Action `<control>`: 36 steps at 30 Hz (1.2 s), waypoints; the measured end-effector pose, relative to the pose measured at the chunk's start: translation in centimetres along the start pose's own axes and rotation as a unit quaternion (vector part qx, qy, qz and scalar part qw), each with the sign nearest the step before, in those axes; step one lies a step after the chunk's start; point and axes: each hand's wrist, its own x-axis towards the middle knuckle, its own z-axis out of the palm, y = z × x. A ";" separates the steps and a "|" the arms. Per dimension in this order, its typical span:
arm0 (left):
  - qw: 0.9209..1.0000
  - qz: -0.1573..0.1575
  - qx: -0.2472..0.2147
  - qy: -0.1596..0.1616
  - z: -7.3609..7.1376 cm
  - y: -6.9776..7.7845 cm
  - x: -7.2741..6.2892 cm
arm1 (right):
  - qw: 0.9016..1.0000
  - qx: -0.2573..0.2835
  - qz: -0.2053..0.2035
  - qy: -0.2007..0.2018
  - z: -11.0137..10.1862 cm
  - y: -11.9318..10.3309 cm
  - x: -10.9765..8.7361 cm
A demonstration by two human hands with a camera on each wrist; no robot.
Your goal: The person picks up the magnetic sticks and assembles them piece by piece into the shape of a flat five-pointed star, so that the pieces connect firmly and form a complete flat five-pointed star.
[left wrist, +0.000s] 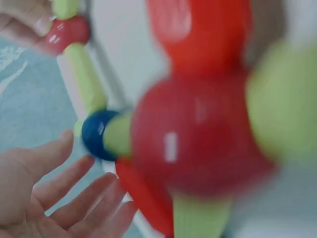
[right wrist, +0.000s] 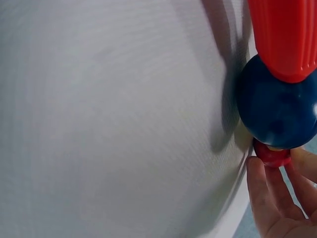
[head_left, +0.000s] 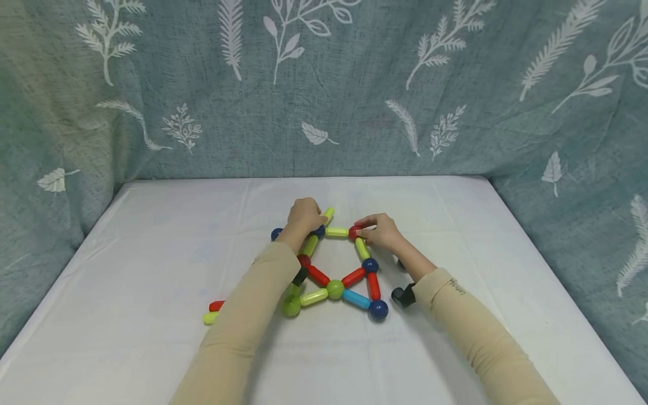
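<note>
On the white cloth lies a linked frame of coloured balls and rods, with a green ball [head_left: 335,289] at its middle. My left hand [head_left: 304,216] is at its far left corner, beside a blue ball [left wrist: 99,134]; the fingers are spread and fairly straight. A yellow-green rod [head_left: 329,214] sticks out beyond that ball, and another yellow-green rod [head_left: 337,232] runs right to a red ball [head_left: 355,232]. My right hand [head_left: 383,232] pinches this red ball between thumb and fingers. Close to the left wrist camera is another red ball [left wrist: 198,134], blurred.
Left of my left forearm a red rod [head_left: 216,305] and a yellow-green rod [head_left: 210,318] lie partly hidden. Another blue ball [head_left: 275,233] shows behind that arm. The frame's near corners have a blue ball [head_left: 378,310] and a green ball [head_left: 291,306]. A patterned curtain [head_left: 314,101] hangs behind the table.
</note>
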 end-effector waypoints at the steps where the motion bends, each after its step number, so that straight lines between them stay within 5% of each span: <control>1: 1.000 0.007 0.017 -0.010 -0.6 -0.3 -0.3 | 1.000 0.001 -0.001 -0.001 0.0 0.0 0.0; 8: 0.993 0.033 0.073 -0.089 -4.2 -4.7 -1.7 | 1.000 0.003 0.001 -0.003 0.1 0.0 0.0; 15: 0.991 0.068 0.066 -0.099 -4.5 -7.9 -2.3 | 1.000 0.003 0.004 0.001 0.1 0.0 -0.1; 23: 0.996 0.052 0.049 -0.061 -3.7 -8.1 -2.7 | 1.000 -0.003 -0.004 0.008 0.4 -0.1 -0.3; 31: 0.992 0.048 0.090 -0.073 -3.9 -7.2 -2.6 | 0.998 -0.040 -0.050 0.013 0.1 0.1 -1.1; 36: 0.988 0.054 0.120 -0.084 -3.8 -6.8 -2.5 | 0.994 -0.050 -0.094 0.013 -0.2 0.3 -3.5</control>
